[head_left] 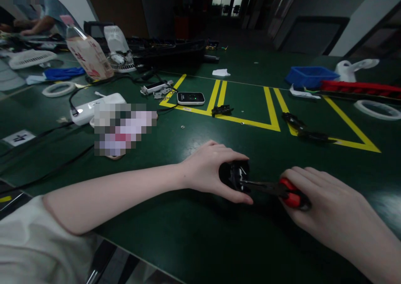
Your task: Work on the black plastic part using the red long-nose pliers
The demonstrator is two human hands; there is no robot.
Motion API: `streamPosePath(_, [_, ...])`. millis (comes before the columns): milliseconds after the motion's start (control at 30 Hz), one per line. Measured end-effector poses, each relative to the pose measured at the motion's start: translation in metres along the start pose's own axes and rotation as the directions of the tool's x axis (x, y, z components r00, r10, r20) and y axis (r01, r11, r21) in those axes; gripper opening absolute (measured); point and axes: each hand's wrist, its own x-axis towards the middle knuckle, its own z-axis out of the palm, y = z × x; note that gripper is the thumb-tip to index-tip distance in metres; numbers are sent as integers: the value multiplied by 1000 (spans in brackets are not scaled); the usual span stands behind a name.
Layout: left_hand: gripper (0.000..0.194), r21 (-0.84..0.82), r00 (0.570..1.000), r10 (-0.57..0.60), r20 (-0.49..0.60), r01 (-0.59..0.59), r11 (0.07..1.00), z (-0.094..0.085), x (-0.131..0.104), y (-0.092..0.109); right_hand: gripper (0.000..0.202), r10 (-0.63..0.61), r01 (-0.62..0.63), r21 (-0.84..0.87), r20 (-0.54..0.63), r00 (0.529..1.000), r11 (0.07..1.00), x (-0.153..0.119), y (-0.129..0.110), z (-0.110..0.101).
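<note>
My left hand (216, 171) is closed around a small black plastic part (233, 175), thumb on the near side and fingers on the far side. My right hand (326, 209) grips red-handled pliers (290, 192), whose narrow jaws point left and reach into the black part. Whether the jaw tips are clamped on something inside it I cannot tell. Beyond the hands, a small black piece (222, 110) lies on the yellow tape, and longer black pieces (303, 127) lie to its right.
On the green table (194, 242) are a phone (128, 129), a white power strip (97, 106), a small black-and-white device (191, 98), a bottle (87, 54), a blue bin (311, 76) and tape rolls (377, 109). A person (46, 14) sits at far left.
</note>
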Motion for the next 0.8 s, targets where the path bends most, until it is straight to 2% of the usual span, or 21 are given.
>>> streamPosePath(100, [77, 47, 997, 62, -51, -60, 997, 2, 0, -2, 15, 91, -95, 46, 86, 992, 994, 0, 3, 2])
streamPosePath(167, [81, 78, 993, 98, -71, -93, 993, 3, 0, -3, 14, 112, -118, 50, 102, 988, 992, 0, 4, 2])
streamPosePath(300, [75, 82, 994, 76, -78, -69, 994, 4, 0, -3, 13, 122, -129, 58, 105, 987, 990, 0, 2, 1])
streamPosePath(500, [67, 25, 999, 28, -32, -28, 999, 2, -1, 0, 17, -7, 7, 15, -11, 1000, 1000, -1, 0, -1])
streamPosePath(800, [74, 2, 999, -17, 31, 17, 1000, 0, 0, 3, 9, -48, 47, -73, -24, 999, 996, 2, -5, -9])
